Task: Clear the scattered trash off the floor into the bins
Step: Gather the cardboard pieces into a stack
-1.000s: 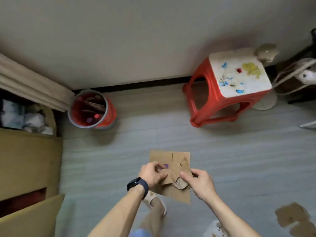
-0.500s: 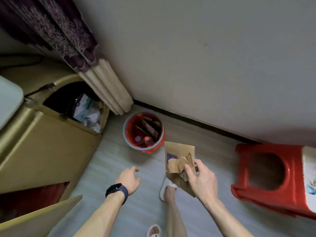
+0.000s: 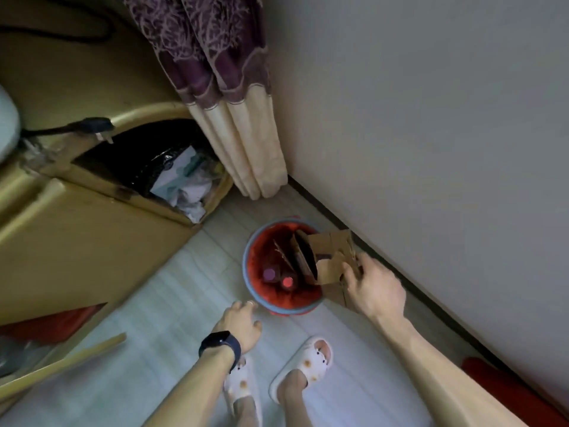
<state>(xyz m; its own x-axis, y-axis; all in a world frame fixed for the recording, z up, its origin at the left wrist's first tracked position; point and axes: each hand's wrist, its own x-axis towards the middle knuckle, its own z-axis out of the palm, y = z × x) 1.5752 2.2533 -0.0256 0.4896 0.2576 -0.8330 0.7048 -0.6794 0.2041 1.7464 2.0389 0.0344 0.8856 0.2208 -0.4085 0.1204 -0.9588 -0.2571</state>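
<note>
Down by the wall, we hold the cardboard pieces over the far side of the red bin. Our right hand grips one end, with the fingers curled round it. The other end leans over the rim and into the bin.

We think we tip the pieces on their edge so they can slide in next to the other cardboard standing inside. Laid flat, they would just sit across the top.

Our left hand hangs low, just beside the near rim. Its fingers are loose and hold nothing. We cannot tell if they touch the rim. It may be there to keep the bin from tipping.

Two bottles stand in the bin, one with a purple cap and one with a red cap. A box bin with a black bag sits to the left, by the curtain, and it holds white paper. So we guess cardboard belongs in the red one.

Next we only need to let go. The bin is close to the wall, so a piece could catch on the rim and slip down behind it.
</note>
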